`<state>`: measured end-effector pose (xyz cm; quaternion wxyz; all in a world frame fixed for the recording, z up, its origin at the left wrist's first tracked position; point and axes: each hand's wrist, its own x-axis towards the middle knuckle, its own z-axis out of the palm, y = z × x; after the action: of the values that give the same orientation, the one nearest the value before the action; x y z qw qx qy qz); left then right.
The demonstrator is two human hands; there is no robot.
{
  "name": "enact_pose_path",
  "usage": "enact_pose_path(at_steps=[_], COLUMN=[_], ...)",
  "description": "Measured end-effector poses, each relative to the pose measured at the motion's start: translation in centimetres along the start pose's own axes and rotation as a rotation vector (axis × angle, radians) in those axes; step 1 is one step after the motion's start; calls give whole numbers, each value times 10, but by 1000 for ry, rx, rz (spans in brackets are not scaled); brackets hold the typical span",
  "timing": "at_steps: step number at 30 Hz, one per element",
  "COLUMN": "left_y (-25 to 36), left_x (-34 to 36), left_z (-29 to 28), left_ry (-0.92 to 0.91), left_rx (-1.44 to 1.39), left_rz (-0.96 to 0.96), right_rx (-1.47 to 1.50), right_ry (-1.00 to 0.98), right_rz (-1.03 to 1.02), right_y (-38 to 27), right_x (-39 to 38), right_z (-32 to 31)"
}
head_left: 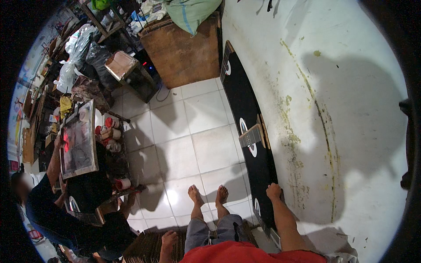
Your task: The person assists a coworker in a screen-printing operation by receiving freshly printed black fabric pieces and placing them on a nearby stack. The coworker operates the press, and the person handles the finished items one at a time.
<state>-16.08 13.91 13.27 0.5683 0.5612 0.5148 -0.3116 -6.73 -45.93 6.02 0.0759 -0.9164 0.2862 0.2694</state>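
Note:
My right hand [274,191] is closed at the edge of a long black board [261,175] with white round graphics, resting along the white wall. A short board with a grey panel [251,136] lies across its middle. My left hand [169,239] hangs by my left leg, near a stack of brown cardboard [142,250]; its fingers are curled, and I cannot see whether they hold anything. My bare feet stand on pale tiles [201,144].
At left, a co-worker [52,206] holds a framed screen [79,142] beside red-stained containers [109,131]. Beyond stand a box-like stand [127,74], bagged materials [76,48] and a wooden panel [180,57] under a green sack [190,11]. The white wall [351,109] bounds my right.

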Motion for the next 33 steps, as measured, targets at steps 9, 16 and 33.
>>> enact_pose_path(at_steps=[9, 16, 33], left_y=[20, 33, 7], left_x=[10, 5, 15], left_z=[6, 20, 13], left_ry=[7, -12, -41], left_rx=[69, 278, 13], left_rz=[11, 97, 41], right_rx=[21, 5, 63], right_ry=[-24, -60, 115], right_rz=[94, 148, 186], right_y=[11, 12, -31], right_x=[17, 20, -3], right_z=[3, -5, -47])
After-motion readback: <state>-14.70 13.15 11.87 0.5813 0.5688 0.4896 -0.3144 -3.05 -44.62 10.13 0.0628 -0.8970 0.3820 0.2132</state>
